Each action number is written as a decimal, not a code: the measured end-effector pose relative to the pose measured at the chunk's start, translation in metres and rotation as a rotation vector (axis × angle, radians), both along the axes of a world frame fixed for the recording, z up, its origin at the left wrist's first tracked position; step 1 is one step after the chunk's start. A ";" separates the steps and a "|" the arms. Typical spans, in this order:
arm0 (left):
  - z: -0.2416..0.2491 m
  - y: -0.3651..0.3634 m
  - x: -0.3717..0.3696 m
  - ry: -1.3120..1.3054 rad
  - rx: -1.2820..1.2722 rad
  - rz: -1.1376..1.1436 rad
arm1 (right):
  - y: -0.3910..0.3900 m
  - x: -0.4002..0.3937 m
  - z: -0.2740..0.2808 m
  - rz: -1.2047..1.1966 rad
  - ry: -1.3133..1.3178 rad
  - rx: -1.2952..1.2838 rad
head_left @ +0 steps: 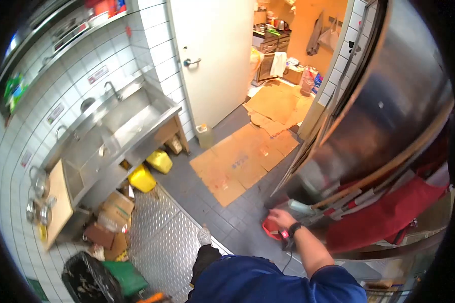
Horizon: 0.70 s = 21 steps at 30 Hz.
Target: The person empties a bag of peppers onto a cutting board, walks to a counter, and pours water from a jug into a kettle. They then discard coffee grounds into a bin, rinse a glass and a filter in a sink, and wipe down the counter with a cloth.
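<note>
My right hand reaches down at the lower right, over a red container on the floor beside the steel cabinet. Its fingers are bent together at the container's rim; what they hold, if anything, is too small to make out. A dark band circles the wrist, and a thin dark cable hangs below it. Just past the hand lies a pale bottle-like object at the end of a long wooden pole. My left hand does not show.
Flattened cardboard covers part of the grey floor ahead. Steel sinks line the left wall, with yellow containers underneath. A white door stands open. Metal plate flooring, a black bag and a green bin are lower left.
</note>
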<state>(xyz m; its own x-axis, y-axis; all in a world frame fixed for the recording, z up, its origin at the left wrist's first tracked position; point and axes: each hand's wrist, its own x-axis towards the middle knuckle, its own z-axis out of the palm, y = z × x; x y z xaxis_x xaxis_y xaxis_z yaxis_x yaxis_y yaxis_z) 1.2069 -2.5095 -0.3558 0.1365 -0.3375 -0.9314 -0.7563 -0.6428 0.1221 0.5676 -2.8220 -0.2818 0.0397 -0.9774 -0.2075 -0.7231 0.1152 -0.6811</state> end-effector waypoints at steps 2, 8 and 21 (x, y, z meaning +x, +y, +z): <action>-0.017 -0.115 0.059 -0.008 0.006 -0.375 | 0.033 -0.021 -0.102 -0.452 -0.459 0.387; 0.029 -0.565 0.081 -0.297 -0.829 -0.122 | 0.199 -0.038 -0.196 -0.262 -0.130 1.052; 0.025 -0.897 -0.155 0.161 -0.538 -0.535 | -0.074 -0.031 -0.210 -0.484 -0.223 0.731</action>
